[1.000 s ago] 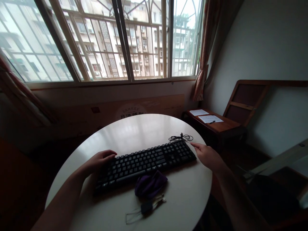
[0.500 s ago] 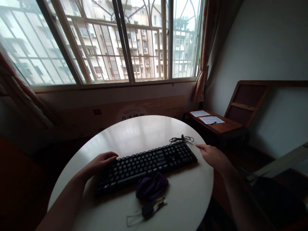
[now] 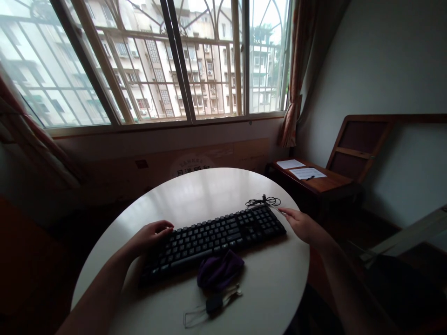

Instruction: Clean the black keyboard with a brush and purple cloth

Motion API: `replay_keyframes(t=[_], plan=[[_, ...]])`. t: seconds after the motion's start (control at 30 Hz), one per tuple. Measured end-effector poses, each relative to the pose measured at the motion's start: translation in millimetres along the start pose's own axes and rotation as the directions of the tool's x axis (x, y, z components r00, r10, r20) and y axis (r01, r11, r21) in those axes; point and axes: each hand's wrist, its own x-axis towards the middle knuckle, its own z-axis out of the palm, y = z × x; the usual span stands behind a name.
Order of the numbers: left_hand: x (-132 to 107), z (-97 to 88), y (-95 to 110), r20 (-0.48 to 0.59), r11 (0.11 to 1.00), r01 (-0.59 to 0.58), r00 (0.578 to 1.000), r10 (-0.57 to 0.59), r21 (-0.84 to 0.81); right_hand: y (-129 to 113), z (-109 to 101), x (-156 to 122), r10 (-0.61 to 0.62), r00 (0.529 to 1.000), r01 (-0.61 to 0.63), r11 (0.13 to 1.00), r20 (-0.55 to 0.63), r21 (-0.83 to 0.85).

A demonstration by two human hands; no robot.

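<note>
A black keyboard [image 3: 216, 239] lies slantwise on a round white table [image 3: 195, 193]. My left hand [image 3: 153, 235] rests over its left end, with the fingers bent together at the upper left edge. My right hand [image 3: 302, 223] pinches a thin whitish stick [image 3: 274, 206] beyond the upper right corner. The stick's tip points at the number-pad end and the bundled black cable [image 3: 256, 203]; whether it touches either I cannot tell. A crumpled purple cloth [image 3: 220, 270] lies against the keyboard's near edge.
Nearer to me lies a small dark block [image 3: 214, 305] with a wire loop and pale pieces beside it. A wooden chair-like bench [image 3: 335, 184] at the right carries paper sheets [image 3: 307, 173] and a pen. Beyond the table are a barred window [image 3: 213, 70] and curtains [image 3: 295, 79].
My right hand has shifted slightly left with the stick, so its tip reaches closer to the cable bundle. My left hand has moved slightly right on the keyboard, which stays put.
</note>
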Motion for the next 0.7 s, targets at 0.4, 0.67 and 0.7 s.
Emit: replay_keyframes(t=[0.4,0.67,0.7], plan=[[0.6,14.9,22.0,-0.01,0.995,-0.068,0.998,0.069,0.074,-14.3,1.5,-6.7,-0.016,0.998,0.018,0.999,0.054,-0.042],[4.0,15.7,22.7,0.001,0.992,-0.041,0.999,0.041,0.117,-19.7,-26.4,-31.9,-0.005,0.979,0.013,0.999,0.203,-0.038],[4.0,15.7,23.1,0.001,0.992,-0.039,0.999,0.04,0.119,-22.6,-29.1,-36.2,0.001,0.975,0.011,0.999,0.221,-0.052]])
